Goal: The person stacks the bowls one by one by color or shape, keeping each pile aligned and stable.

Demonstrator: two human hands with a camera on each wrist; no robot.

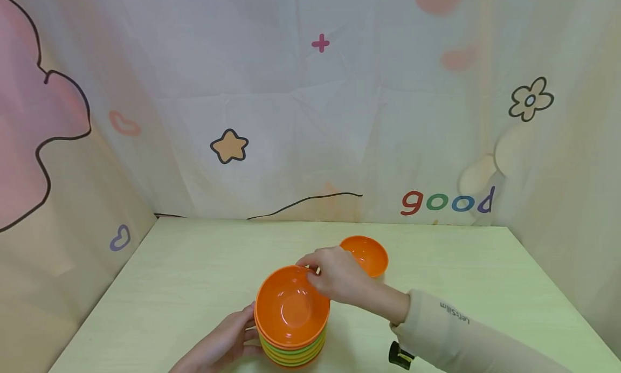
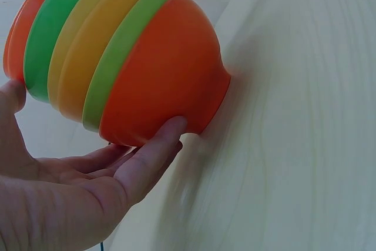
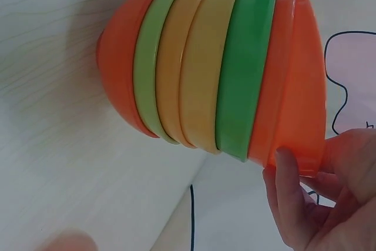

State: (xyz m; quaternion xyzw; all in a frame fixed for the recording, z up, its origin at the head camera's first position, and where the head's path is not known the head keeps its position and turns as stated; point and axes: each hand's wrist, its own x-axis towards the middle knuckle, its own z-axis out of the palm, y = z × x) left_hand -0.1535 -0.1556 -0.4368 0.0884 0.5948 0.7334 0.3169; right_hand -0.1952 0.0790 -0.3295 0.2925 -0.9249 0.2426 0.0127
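Note:
A stack of nested bowls stands on the table, in orange, green, yellow and light green. Its top orange bowl opens toward the head camera. My right hand pinches that bowl's rim at the far right, with the thumb and fingers on either side of it. From the left, my left hand rests against the stack. In the left wrist view its thumb touches near the upper orange bowls, and an extended finger lies on the lowest orange bowl. Other left fingers are partly hidden.
Another orange bowl sits on the pale table behind my right hand, partly covered by it. A printed curtain hangs along the table's back and sides. A small black object shows under the right sleeve.

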